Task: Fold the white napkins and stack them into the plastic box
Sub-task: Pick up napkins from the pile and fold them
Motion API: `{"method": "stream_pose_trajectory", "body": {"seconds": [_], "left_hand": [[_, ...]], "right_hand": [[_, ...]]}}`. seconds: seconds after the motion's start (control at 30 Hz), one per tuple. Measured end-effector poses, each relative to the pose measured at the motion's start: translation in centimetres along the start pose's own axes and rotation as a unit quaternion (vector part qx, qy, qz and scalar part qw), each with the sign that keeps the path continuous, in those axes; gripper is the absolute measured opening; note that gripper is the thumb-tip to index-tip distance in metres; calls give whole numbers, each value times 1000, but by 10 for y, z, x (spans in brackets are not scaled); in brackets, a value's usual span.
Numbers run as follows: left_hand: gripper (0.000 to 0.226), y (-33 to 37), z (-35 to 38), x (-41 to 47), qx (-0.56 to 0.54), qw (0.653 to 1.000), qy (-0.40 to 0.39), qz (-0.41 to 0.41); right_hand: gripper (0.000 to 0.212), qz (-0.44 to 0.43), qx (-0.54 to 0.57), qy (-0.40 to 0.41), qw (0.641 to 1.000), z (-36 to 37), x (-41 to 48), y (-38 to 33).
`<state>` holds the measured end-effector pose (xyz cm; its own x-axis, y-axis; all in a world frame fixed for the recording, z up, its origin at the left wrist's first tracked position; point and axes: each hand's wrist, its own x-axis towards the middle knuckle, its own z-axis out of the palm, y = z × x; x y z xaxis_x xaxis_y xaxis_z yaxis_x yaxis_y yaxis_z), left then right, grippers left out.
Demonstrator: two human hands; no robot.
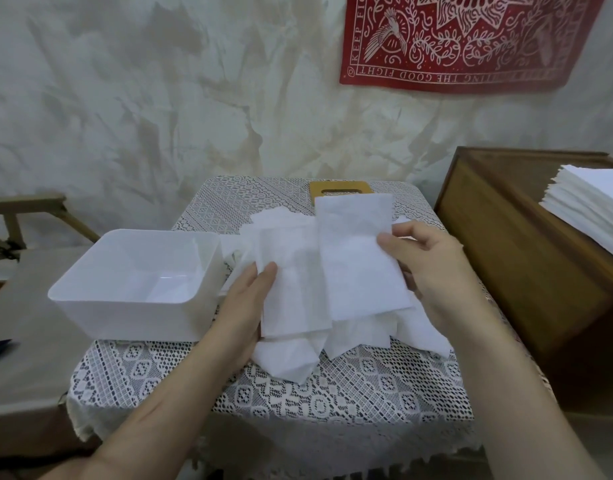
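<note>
Both hands hold one white napkin [353, 261] above the small table, bent into two long panels. My left hand [242, 306] pinches its left panel, thumb on top. My right hand [433, 271] grips the right panel at its edge, thumb across the paper. Under it lies a loose heap of white napkins [360, 337] on the lace tablecloth [325, 403]. To the left stands the white plastic box [131, 282], open on top with nothing visible inside.
A tall stack of flat white napkins [596, 199] sits on a wooden cabinet [526, 258] at the right. A yellow-brown wooden piece [339, 190] lies at the table's far edge. A beige cot [21, 358] is at the left, a red cloth [471, 39] on the wall.
</note>
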<state>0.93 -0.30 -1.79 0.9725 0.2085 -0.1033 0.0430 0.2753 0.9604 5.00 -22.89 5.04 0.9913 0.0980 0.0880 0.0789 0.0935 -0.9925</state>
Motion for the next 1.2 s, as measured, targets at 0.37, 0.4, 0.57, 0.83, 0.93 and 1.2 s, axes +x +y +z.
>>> {"method": "stream_pose_trajectory", "body": {"seconds": [0.37,0.4,0.57,0.83,0.93,1.2], "left_hand": [[39,0,9,-3,-38,998,-37,-14],[40,1,9,-4,-35,998,-39,-18],[42,3,11,-6,-45,997,-44,-38],[32,1,8,-10,-13,998,-59,-11],[29,-2,6,-9,-1,999,-50,-6],[31,3,8,-9,-38,999,-27,-6]], "right_hand": [[10,63,-66,-11,996,47,6,49],[10,65,-58,-10,996,47,5,49],[12,83,-27,-1,996,52,1,48],[10,72,-10,21,997,59,-3,52],[9,64,-23,21,997,59,-2,53],[28,78,-144,-51,985,42,4,46]]}}
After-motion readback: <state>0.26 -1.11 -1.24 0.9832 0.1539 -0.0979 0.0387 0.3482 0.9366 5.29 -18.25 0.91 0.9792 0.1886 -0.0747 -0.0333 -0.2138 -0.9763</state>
